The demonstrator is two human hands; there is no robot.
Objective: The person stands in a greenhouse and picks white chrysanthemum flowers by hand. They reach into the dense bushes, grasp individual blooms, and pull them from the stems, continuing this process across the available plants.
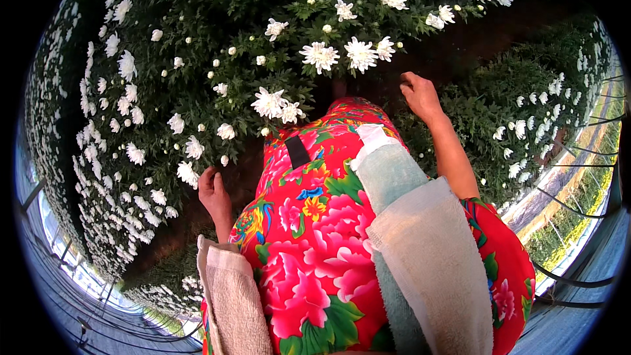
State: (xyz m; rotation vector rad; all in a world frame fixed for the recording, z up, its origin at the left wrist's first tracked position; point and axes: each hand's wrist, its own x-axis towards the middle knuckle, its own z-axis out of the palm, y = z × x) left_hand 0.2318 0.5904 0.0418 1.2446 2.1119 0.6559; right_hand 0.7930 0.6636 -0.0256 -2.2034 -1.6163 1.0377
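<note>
My left hand [215, 196] hangs beside a white chrysanthemum bloom [187, 174], its fingers curled near the petals. Whether they touch the flower or hold anything is unclear. Over the dark strip of ground [473, 42] on the other side is my right hand [422, 94], loosely bent, with a small gap between thumb and forefinger and nothing visible in it. Directly before me, white chrysanthemum blooms [320, 56] and closed buds rise from dense green foliage [236, 19].
Red floral clothing [315, 236] fills the lower middle, with a pale towel [434, 256] draped over it. Another flower bed [468, 108] lies to the right. Curved dark frame bars [572, 283] stand along the right rim, and more bars [34, 195] at the left.
</note>
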